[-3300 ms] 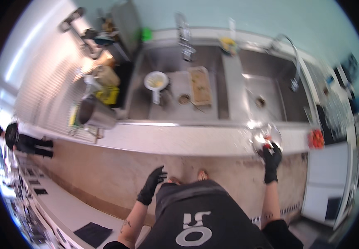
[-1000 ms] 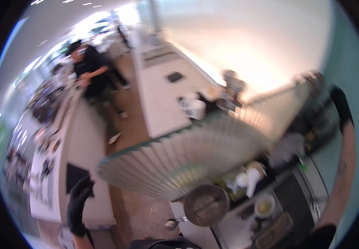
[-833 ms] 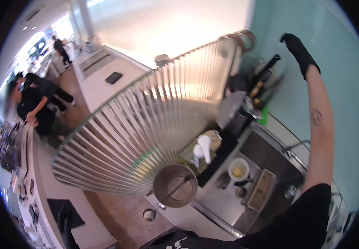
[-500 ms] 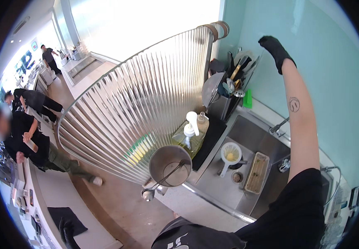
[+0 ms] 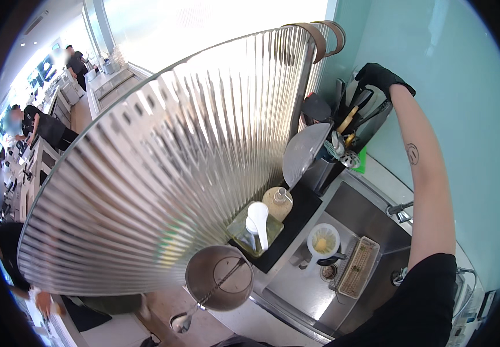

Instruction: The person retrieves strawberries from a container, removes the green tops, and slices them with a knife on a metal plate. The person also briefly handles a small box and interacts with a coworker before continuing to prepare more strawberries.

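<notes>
The utensil holder [image 5: 358,118] is a dark, upright container standing against the pale green wall, crowded with tools: black handles fan out of its top, one wooden handle [image 5: 348,120] pokes up among them, and something pale and speckled hangs at its lower front. The right hand [image 5: 380,77], in a black glove, is up at the top of that bundle of handles, fingers curled down over the black ones. Whether the fingers have closed on a handle or only rest on it, I cannot tell from here. The bare forearm runs down from the glove toward a black sleeve at the lower edge.

Just below the hand and toward the counter, a round metal lid [image 5: 304,152] leans tilted against the holder's side. Further down from the grip sit two pump bottles [image 5: 266,215] in a tray on a dark mat. Beyond them, lower still, is a steel sink [image 5: 371,211] with a small white cup [image 5: 323,239] of yellow stuff and a long perforated tray [image 5: 356,266] lying in it. Well below the hand, at the counter's edge, stands a metal pot [image 5: 220,278] with a ladle across it. A big ribbed glass screen [image 5: 163,168] curves across everything to the hand's left.

The left hand is out of sight.
</notes>
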The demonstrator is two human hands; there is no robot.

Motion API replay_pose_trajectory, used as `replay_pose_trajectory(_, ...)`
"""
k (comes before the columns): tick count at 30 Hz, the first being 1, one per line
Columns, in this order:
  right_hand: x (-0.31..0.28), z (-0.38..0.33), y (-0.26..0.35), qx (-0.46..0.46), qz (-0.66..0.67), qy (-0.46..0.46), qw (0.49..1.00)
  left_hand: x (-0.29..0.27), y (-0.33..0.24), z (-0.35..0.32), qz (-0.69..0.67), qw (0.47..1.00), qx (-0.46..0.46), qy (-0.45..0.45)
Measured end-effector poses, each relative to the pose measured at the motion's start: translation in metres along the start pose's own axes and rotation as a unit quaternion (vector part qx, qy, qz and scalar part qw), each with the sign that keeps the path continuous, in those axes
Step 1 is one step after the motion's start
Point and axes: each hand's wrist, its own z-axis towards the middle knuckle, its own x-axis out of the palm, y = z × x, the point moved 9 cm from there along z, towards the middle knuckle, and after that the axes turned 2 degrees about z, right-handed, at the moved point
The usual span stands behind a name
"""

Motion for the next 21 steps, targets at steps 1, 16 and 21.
replay_pose_trajectory(1, -0.009, -0.020, -0.011, 0.035, -0.063, -0.017, 0.997, 0.003, 0.006, 0.019, 0.007, 1.000, 0.002, 0.013)
replay_pose_trajectory(16, -0.076, -0.003, -0.068, 0.025, 0.170, -0.196, 0.965, 0.022, 0.058, 0.043, -0.023, 0.994, -0.109, 0.020)
replay_pose_trajectory(21, -0.072, -0.033, -0.069, 0.045, 0.132, -0.223, 0.965, 0.023, 0.068, 0.049, -0.035, 0.993, -0.109, 0.032)
